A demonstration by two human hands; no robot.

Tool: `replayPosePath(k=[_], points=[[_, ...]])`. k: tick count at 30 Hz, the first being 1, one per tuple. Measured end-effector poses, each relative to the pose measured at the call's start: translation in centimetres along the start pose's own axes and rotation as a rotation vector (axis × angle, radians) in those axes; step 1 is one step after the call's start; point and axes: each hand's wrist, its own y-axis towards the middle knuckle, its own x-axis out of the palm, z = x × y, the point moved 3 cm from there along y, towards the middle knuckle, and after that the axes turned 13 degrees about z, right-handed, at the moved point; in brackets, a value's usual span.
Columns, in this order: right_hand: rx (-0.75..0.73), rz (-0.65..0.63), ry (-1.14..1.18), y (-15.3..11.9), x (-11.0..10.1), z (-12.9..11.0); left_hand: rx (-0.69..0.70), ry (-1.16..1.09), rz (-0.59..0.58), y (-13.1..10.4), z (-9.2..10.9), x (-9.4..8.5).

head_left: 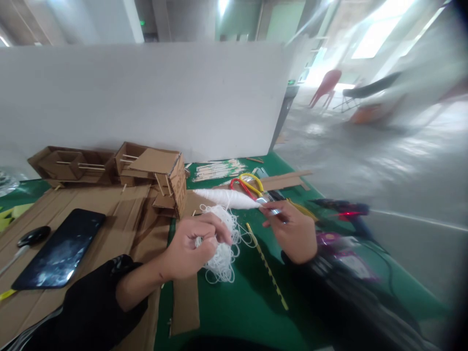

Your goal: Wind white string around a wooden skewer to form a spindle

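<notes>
My left hand (pixel 199 241) is closed, thumb against curled fingers, over a loose tangle of white string (pixel 221 263). Bits of the string show between its fingers. Beyond it lies a long, tapered bundle of wound white string (pixel 230 199), pointing left. My right hand (pixel 294 231) pinches a slim silvery rod (pixel 275 211) at the right end of this bundle. Just behind are scissors (pixel 256 184) with red and yellow handles. A yellow notched strip (pixel 268 268) lies on the green tabletop between my hands.
Cardboard box structures (pixel 155 168) with thin sticks stand at the back left. A dark phone (pixel 60 251) and a black mouse-like object (pixel 34 236) rest on cardboard. Pale sticks (pixel 219 169) lie near the white partition (pixel 146 97). A blurred power drill (pixel 347 212) and purple packets (pixel 343 253) are at right.
</notes>
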Motion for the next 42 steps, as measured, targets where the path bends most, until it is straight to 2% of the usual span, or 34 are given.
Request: replayPosePath(k=[2, 4, 7, 9, 14, 18, 23, 30, 32, 35, 39, 42], points=[[-0.008, 0.006, -0.03, 0.0, 0.0, 0.1, -0.132, -0.059, -0.02, -0.1, -0.7, 0.3], [-0.015, 0.021, -0.052, -0.1, 0.0, 0.1, -0.306, -0.159, 0.049, -0.2, -1.8, 0.4], [-0.017, 0.055, -0.063, -0.1, -0.1, 0.0, -0.531, -0.257, 0.21, -0.3, -3.3, 0.6], [-0.026, 0.07, -0.064, -0.1, -0.3, -0.2, -0.606, -0.213, 0.223, -0.2, -3.6, 0.8], [-0.102, 0.052, -0.11, -0.2, -0.6, -0.8, -0.577, -0.031, 0.116, 0.1, -2.3, 1.0], [-0.19, 0.01, -0.13, -0.4, -0.2, -0.9, -0.52, -0.002, 0.169, 0.2, -2.2, 0.7], [-0.254, -0.148, -0.026, -0.6, 0.4, -0.8, -0.489, -0.007, 0.236, 0.6, -3.2, -0.2], [-0.37, -0.328, 0.103, -0.4, 0.3, -1.6, -0.437, 0.039, 0.259, 1.4, -2.2, -0.8], [-0.376, -0.319, 0.094, -0.3, 0.3, -1.5, -0.432, 0.0, 0.281, 1.4, -2.4, -0.8], [-0.342, -0.233, 0.038, -0.3, 0.1, -1.3, -0.473, -0.024, 0.278, 1.1, -3.2, -0.7], [-0.304, -0.133, 0.009, -0.4, -0.3, -1.3, -0.599, 0.15, 0.089, 0.6, -3.8, -0.3], [-0.269, -0.068, -0.001, -0.4, -0.5, -1.2, -0.569, 0.174, -0.027, 0.7, -3.1, 0.1]])
